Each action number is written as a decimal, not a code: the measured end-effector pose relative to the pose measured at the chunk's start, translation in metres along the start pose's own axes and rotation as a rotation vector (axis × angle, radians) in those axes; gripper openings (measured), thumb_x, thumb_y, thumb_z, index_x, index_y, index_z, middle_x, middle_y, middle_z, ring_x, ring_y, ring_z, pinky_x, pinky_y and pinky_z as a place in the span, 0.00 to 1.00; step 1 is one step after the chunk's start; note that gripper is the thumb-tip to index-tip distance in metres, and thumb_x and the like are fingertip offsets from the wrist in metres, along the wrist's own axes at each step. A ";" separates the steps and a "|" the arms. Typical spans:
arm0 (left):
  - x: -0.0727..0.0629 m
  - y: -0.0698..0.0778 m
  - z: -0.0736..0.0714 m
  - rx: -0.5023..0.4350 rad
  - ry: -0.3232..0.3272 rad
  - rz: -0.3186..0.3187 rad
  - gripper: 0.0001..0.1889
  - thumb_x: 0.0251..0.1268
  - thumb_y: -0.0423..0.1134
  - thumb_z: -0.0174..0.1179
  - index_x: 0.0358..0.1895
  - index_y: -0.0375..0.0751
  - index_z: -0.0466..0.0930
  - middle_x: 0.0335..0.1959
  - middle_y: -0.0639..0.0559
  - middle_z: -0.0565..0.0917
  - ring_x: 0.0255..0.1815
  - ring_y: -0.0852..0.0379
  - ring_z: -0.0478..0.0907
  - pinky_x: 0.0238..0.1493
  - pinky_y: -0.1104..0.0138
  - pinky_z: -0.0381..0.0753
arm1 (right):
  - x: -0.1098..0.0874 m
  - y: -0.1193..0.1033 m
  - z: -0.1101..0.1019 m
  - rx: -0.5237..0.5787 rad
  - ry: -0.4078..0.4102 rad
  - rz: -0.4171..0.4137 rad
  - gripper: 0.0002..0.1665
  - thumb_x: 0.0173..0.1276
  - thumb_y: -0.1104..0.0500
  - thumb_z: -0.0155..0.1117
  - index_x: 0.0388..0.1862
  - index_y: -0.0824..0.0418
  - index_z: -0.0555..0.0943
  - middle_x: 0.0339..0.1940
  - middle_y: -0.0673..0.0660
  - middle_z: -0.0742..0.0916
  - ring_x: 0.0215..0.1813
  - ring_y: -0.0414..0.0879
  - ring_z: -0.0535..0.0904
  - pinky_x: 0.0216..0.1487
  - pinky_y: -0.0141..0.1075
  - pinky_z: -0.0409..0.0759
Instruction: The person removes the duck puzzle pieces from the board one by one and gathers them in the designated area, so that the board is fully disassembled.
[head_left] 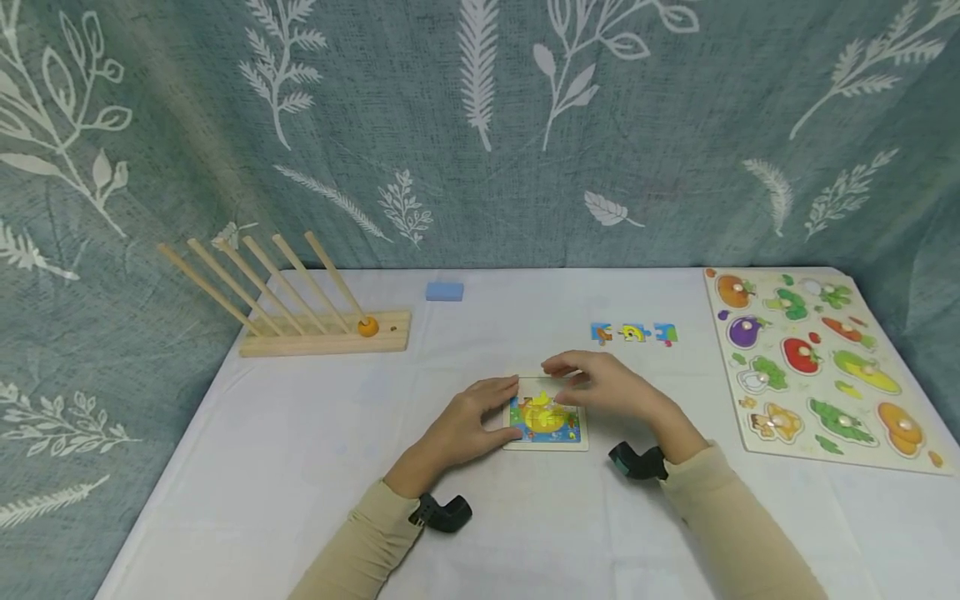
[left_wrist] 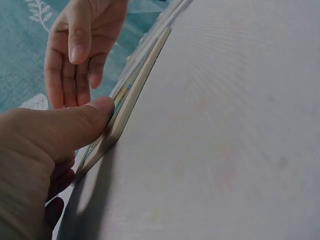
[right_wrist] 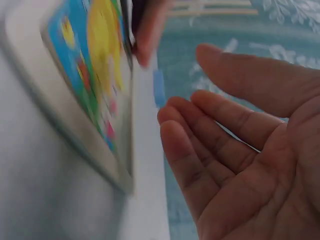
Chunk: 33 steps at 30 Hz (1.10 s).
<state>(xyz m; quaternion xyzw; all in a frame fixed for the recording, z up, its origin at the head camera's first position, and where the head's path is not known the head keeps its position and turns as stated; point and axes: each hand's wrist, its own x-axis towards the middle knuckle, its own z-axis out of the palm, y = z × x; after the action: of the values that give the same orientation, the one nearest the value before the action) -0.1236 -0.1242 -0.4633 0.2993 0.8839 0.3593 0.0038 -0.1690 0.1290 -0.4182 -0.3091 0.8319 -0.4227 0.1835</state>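
A small puzzle board (head_left: 551,446) with a pale wooden frame and a yellow, blue and green picture lies on the white table. My left hand (head_left: 465,423) holds it by its left side, the thumb (left_wrist: 92,117) at the near corner and the fingers toward the far one. Over the board's far right part hovers my right hand (head_left: 611,385), fingers loosely bent, palm bare in the right wrist view. The upper part of the picture shows bare frame floor. Beyond the right hand lie three loose jigsaw pieces (head_left: 633,333) in a row.
At the back left stands a wooden rack (head_left: 322,343) with several slanting pegs and an orange bead (head_left: 367,327). A blue block (head_left: 445,292) lies near the back edge. On the right is a large vegetable peg board (head_left: 795,400). A patterned curtain (head_left: 517,192) hangs behind.
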 end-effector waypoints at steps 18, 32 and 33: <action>0.000 -0.004 0.000 0.092 -0.044 0.021 0.37 0.57 0.49 0.67 0.66 0.30 0.66 0.68 0.44 0.69 0.70 0.47 0.64 0.69 0.56 0.67 | 0.012 0.003 0.045 -0.147 0.000 -0.072 0.25 0.62 0.59 0.68 0.58 0.62 0.77 0.53 0.55 0.79 0.54 0.47 0.76 0.56 0.42 0.78; 0.002 -0.003 -0.001 0.091 -0.043 0.023 0.38 0.56 0.48 0.68 0.66 0.31 0.67 0.67 0.43 0.70 0.69 0.47 0.65 0.69 0.56 0.67 | 0.012 -0.007 0.052 -0.160 0.007 -0.013 0.25 0.61 0.61 0.68 0.57 0.62 0.76 0.52 0.56 0.75 0.56 0.50 0.70 0.62 0.49 0.71; 0.002 -0.003 -0.001 0.088 -0.043 0.023 0.38 0.56 0.48 0.68 0.66 0.31 0.67 0.67 0.43 0.70 0.69 0.47 0.65 0.69 0.56 0.67 | 0.012 -0.007 0.052 -0.155 0.008 -0.015 0.25 0.61 0.61 0.68 0.57 0.62 0.76 0.53 0.56 0.75 0.57 0.51 0.70 0.63 0.50 0.70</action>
<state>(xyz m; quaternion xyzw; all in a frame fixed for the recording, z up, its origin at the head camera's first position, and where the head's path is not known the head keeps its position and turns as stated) -0.1265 -0.1253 -0.4643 0.3170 0.8950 0.3138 0.0056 -0.1458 0.0874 -0.4428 -0.3267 0.8606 -0.3597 0.1526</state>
